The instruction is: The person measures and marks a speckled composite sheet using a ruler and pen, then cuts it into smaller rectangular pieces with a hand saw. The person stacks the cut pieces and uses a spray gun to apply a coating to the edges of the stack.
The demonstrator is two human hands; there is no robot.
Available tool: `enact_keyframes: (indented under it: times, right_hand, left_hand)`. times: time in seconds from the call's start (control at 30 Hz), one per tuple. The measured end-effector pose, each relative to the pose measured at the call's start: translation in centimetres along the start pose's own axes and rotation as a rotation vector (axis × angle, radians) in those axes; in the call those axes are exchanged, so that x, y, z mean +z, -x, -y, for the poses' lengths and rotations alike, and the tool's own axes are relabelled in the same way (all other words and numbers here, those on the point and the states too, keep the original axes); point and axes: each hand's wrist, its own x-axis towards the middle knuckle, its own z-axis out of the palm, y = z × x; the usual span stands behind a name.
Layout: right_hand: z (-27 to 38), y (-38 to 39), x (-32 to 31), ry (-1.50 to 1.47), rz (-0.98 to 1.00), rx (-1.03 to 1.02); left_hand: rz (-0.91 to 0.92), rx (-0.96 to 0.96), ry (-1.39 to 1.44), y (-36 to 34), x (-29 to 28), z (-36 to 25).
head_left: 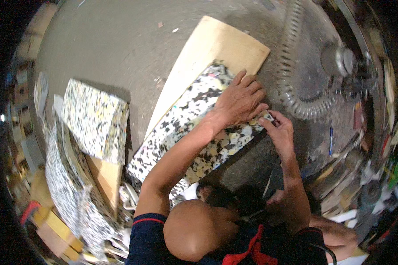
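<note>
A speckled black-and-white foam sheet [181, 119] lies slantwise over a pale wooden board [214, 37], whose far end sticks out bare beyond the foam. My left hand [241, 99] rests flat on top of the foam near its right edge, fingers stretched out and a little apart. Close beside it, my right hand [279, 128] pinches the foam's right corner between thumb and fingers. Whether anything small is also in that pinch cannot be made out. The near end of the foam is partly covered by my left forearm.
At left, another speckled foam piece [95, 119] sits on a wooden panel [106, 181], next to a large curved foam sheet [66, 176]. A clear coiled air hose [292, 95] runs down the right side. A blue pen [331, 140] lies near scattered scraps.
</note>
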Motion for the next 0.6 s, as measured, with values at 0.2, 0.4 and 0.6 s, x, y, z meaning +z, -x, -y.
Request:
enact_keyframes:
  times: [0.2, 0.4, 0.6]
  right_hand:
    - [0.6, -1.9, -3.0, 0.406, 0.124, -0.065]
    - [-0.2, -2.5, -4.6, 0.234, 0.036, -0.079]
    - [3.7, -3.0, -4.9, 0.976, -0.167, -0.322]
  left_hand:
    - [-0.655, -0.878, -0.063, 15.2, -1.7, 1.2]
    - [-0.524, -1.436, -0.224, 36.5, -4.7, -7.7]
    - [-0.635, -1.89, 0.68, 41.7, -2.8, -9.6]
